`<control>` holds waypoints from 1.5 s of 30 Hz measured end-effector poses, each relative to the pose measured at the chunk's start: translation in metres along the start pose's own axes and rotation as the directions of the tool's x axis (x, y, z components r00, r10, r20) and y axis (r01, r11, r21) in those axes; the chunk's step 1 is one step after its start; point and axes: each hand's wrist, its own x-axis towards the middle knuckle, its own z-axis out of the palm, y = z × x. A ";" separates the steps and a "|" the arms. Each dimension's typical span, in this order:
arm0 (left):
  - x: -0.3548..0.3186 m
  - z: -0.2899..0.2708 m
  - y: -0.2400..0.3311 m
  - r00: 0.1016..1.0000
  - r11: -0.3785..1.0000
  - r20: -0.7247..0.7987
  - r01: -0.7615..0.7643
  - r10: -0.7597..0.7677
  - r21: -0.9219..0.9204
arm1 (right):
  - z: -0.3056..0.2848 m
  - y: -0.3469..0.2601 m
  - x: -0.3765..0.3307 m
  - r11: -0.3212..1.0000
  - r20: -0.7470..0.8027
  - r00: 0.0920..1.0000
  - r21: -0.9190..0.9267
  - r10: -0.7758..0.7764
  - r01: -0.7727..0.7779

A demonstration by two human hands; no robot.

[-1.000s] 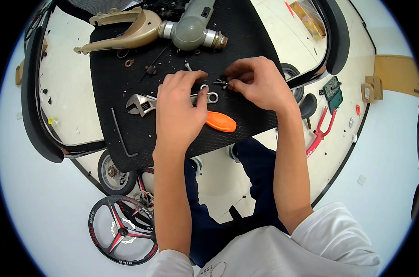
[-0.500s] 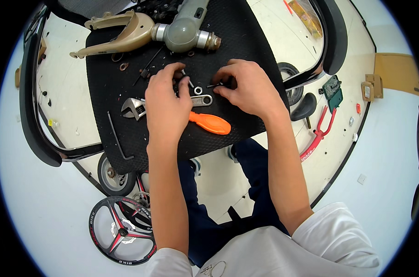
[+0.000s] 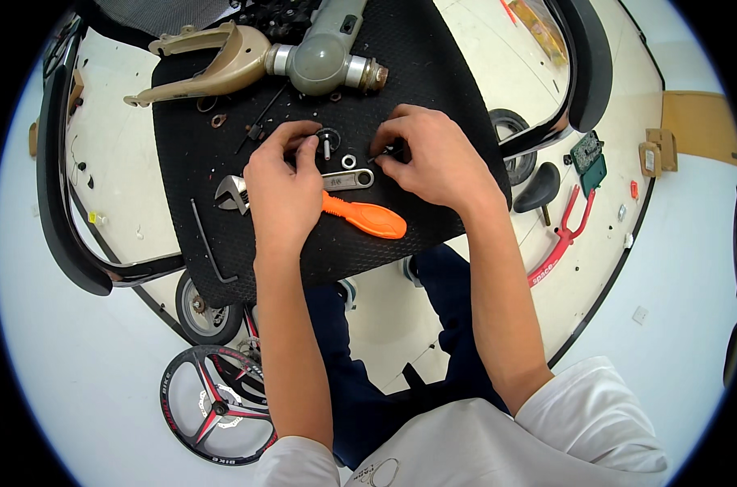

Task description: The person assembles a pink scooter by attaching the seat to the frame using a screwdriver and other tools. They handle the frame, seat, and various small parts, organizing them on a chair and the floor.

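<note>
My left hand (image 3: 290,174) is closed, its fingertips on the edge of a small round black part with a metal bolt (image 3: 327,148) standing out of its middle. Opposite it, my right hand (image 3: 423,154) pinches a small dark piece, mostly hidden by the fingers. Between the hands a silver hex nut (image 3: 349,161) lies on the black chair seat (image 3: 303,264). An adjustable wrench (image 3: 350,180) passes under my left hand, its jaw showing on the far side. Just below it lies a tool with an orange handle (image 3: 374,220), its other end hidden.
A tan fork (image 3: 214,69) joined to a grey frame piece (image 3: 321,63) spans the seat's far side. An L-shaped hex key (image 3: 210,243) lies at left. Armrests (image 3: 583,73) flank the seat. Wheels (image 3: 217,408), a saddle (image 3: 539,188) and a red fork (image 3: 565,235) are on the floor.
My left hand has shifted slightly left and turned, so the bolt now stands in view with the round black part around it. My right hand has barely moved.
</note>
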 end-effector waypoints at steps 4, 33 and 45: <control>0.002 -0.004 0.006 0.970 0.855 0.101 0.241 -0.219 -0.459 | -0.001 -0.004 0.002 0.997 0.001 0.998 0.038 0.060 -0.060; 0.003 -0.030 0.002 0.930 0.360 0.368 0.340 0.009 -0.869 | -0.013 -0.011 0.001 0.903 -0.021 0.993 0.418 0.117 -0.098; 0.003 -0.029 0.005 0.954 0.413 0.296 0.291 -0.053 -0.863 | -0.008 -0.001 0.004 0.883 -0.099 0.988 0.464 0.122 -0.063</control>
